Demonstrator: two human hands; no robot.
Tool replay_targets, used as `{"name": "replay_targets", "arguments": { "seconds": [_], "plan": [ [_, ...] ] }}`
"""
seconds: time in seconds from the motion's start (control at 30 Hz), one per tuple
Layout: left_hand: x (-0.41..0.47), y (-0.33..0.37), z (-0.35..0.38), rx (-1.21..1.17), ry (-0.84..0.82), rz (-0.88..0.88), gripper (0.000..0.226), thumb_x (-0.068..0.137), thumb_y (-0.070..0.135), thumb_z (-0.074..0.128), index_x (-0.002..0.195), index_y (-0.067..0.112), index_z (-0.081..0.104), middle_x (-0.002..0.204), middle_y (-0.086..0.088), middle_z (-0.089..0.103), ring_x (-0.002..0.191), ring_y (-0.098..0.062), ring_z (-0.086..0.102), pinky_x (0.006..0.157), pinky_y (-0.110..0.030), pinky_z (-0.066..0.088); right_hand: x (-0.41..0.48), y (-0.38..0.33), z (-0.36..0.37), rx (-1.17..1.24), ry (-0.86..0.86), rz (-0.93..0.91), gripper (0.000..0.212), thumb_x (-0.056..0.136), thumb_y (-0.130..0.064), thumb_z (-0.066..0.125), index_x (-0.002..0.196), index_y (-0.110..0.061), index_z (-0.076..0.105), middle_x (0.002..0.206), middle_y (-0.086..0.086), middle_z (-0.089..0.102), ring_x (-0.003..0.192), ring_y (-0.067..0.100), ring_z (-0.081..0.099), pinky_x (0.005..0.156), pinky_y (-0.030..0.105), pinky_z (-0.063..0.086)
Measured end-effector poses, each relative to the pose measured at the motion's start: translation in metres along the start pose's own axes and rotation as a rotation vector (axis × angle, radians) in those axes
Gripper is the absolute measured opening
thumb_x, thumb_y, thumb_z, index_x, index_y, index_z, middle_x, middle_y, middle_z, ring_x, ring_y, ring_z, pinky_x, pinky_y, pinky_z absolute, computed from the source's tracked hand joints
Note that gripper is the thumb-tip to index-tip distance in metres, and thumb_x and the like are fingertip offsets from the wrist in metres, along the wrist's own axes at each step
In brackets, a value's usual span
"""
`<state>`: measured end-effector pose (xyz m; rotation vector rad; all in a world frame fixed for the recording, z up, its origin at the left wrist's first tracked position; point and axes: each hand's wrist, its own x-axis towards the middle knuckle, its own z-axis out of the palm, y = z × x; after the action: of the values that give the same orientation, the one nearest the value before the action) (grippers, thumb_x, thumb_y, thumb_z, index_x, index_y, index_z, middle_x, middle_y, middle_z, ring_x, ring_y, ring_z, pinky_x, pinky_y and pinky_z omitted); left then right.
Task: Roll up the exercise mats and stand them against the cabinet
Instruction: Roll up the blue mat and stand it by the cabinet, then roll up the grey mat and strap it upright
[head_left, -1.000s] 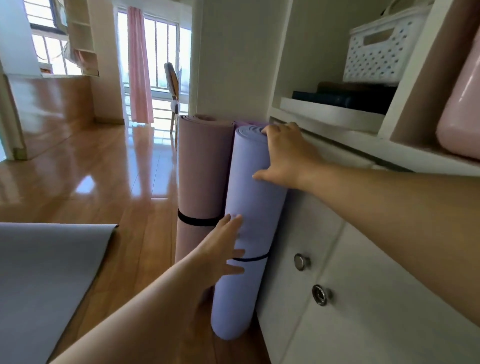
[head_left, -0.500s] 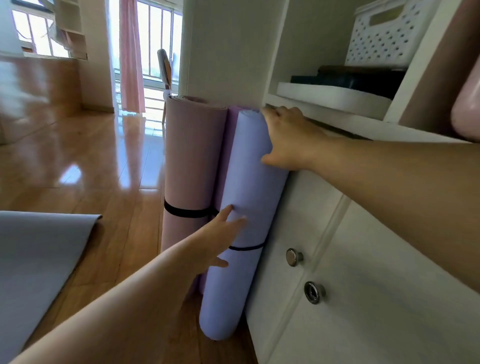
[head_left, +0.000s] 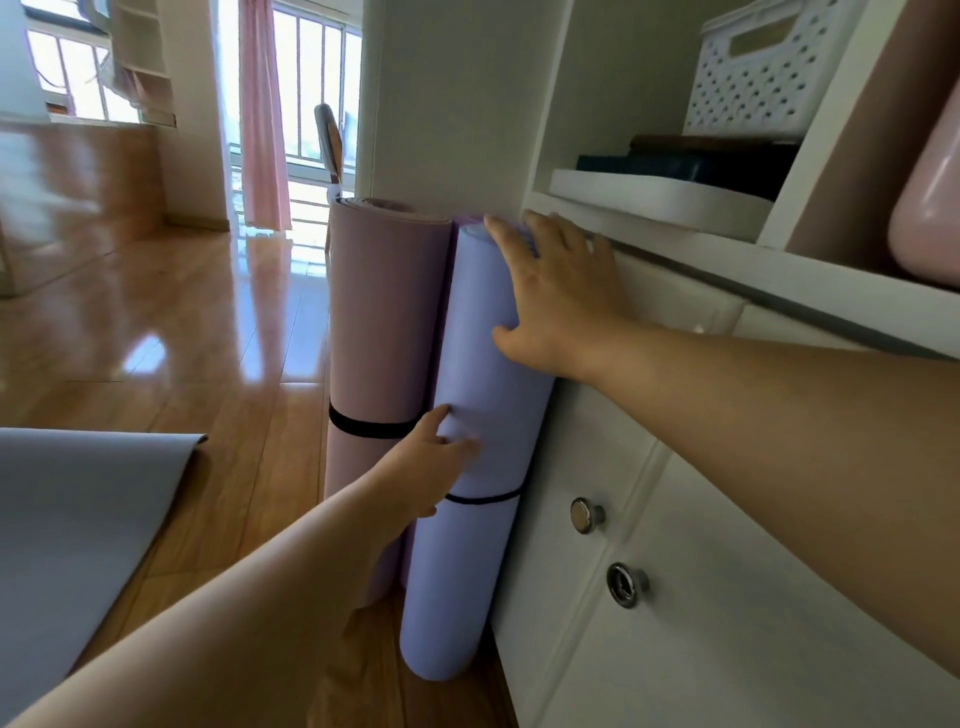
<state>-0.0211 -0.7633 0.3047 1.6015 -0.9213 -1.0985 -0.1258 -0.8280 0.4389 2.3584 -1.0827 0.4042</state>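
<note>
A rolled lavender mat (head_left: 480, 566) with a thin black strap stands upright, leaning on the white cabinet (head_left: 727, 649). My right hand (head_left: 558, 296) rests flat on its upper end, fingers spread and straight. My left hand (head_left: 434, 460) presses its fingertips on the mat's side just above the strap. To the left stands a rolled mauve mat (head_left: 382, 322) with a black band. A sliver of a purple roll (head_left: 444, 312) shows between the two. A grey mat (head_left: 72, 540) lies unrolled on the wooden floor at the left.
The cabinet has two round metal knobs (head_left: 587, 514) on its doors. Its open shelf above holds a white tray (head_left: 660, 195), dark items and a white perforated basket (head_left: 769, 78). A chair (head_left: 330, 143) stands by the bright window behind the mats.
My right hand's fingers, curled over the lavender mat's top edge before, now lie straight and spread. My left hand stays on the mat's side. The mats have not shifted.
</note>
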Motion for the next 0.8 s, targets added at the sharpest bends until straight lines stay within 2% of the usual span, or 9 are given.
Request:
{"name": "replay_targets", "arguments": {
  "seconds": [0.13,0.23,0.33,0.4,0.47,0.53,0.57,0.7,0.8],
  "plan": [
    [-0.011,0.008,-0.009,0.018,0.012,0.033,0.064,0.095,0.029,0.054,0.149,0.035,0.02,0.124,0.004,0.055,0.075,-0.011,0.049,0.059,-0.026,0.04,-0.003,-0.007,-0.005,-0.031,0.03,-0.045,0.09,0.082,-0.042,0.061,0.153,-0.025,0.007,0.156,0.011,0.015,0.143,0.03,0.015,0.113,0.05,0.019],
    [-0.017,0.012,-0.016,-0.003,0.037,0.059,0.059,0.095,0.028,0.056,0.146,0.033,0.027,0.084,0.011,0.051,0.07,-0.008,0.046,0.06,-0.026,0.04,-0.005,-0.013,-0.011,-0.047,0.018,-0.073,0.084,0.085,-0.039,0.057,0.152,-0.025,0.009,0.156,0.01,0.014,0.144,0.028,0.013,0.113,0.049,0.018],
    [-0.021,0.014,-0.019,0.006,0.046,0.057,0.063,0.094,0.03,0.057,0.148,0.031,0.025,0.079,0.012,0.047,0.067,-0.006,0.045,0.06,-0.026,0.041,-0.007,-0.02,-0.016,-0.045,0.011,-0.114,0.078,0.087,-0.035,0.055,0.152,-0.025,0.013,0.156,0.009,0.016,0.144,0.028,0.012,0.115,0.05,0.014],
    [-0.027,0.013,-0.022,0.025,0.028,0.046,0.066,0.094,0.03,0.057,0.149,0.03,0.022,0.101,0.009,0.057,0.071,-0.005,0.048,0.063,-0.025,0.043,-0.01,-0.025,-0.019,-0.028,0.023,-0.183,0.07,0.088,-0.03,0.055,0.149,-0.022,0.023,0.154,0.009,0.021,0.143,0.028,0.015,0.115,0.05,0.012],
    [-0.039,0.012,-0.027,0.087,0.025,0.069,0.065,0.095,0.031,0.055,0.15,0.028,0.021,0.135,0.001,0.05,0.084,-0.004,0.051,0.076,-0.028,0.048,-0.015,-0.031,-0.023,-0.019,0.069,-0.282,0.057,0.087,-0.026,0.055,0.141,-0.018,0.041,0.146,0.009,0.037,0.137,0.029,0.028,0.111,0.047,0.02],
    [-0.059,0.009,-0.037,0.149,0.044,0.095,0.061,0.097,0.03,0.053,0.149,0.027,0.022,0.142,-0.002,0.044,0.095,-0.007,0.05,0.093,-0.034,0.046,-0.022,-0.041,-0.029,0.01,0.083,-0.354,0.04,0.089,-0.026,0.053,0.127,-0.016,0.055,0.13,0.005,0.052,0.122,0.027,0.043,0.1,0.042,0.034],
    [-0.071,0.007,-0.045,0.16,0.051,0.088,0.06,0.097,0.029,0.053,0.149,0.027,0.023,0.139,-0.002,0.047,0.093,-0.007,0.05,0.092,-0.035,0.046,-0.029,-0.048,-0.032,0.057,0.063,-0.367,0.033,0.091,-0.026,0.051,0.121,-0.016,0.058,0.122,0.004,0.057,0.113,0.026,0.049,0.093,0.04,0.039],
    [-0.142,-0.007,-0.08,0.155,0.104,-0.033,0.06,0.096,0.027,0.055,0.149,0.024,0.026,0.098,0.004,0.057,0.078,-0.008,0.054,0.054,-0.024,0.046,-0.072,-0.085,-0.052,0.24,-0.151,-0.356,0.02,0.092,-0.025,0.049,0.105,-0.017,0.062,0.107,0.003,0.062,0.096,0.027,0.06,0.071,0.032,0.043],
    [-0.216,-0.015,-0.104,0.201,0.149,-0.088,0.057,0.095,0.026,0.055,0.146,0.021,0.03,0.109,0.0,0.06,0.083,-0.009,0.057,0.045,-0.013,0.046,-0.117,-0.113,-0.077,0.273,-0.286,-0.398,0.021,0.093,-0.025,0.048,0.104,-0.017,0.064,0.108,0.001,0.063,0.093,0.022,0.06,0.069,0.03,0.041]
  ]
}}
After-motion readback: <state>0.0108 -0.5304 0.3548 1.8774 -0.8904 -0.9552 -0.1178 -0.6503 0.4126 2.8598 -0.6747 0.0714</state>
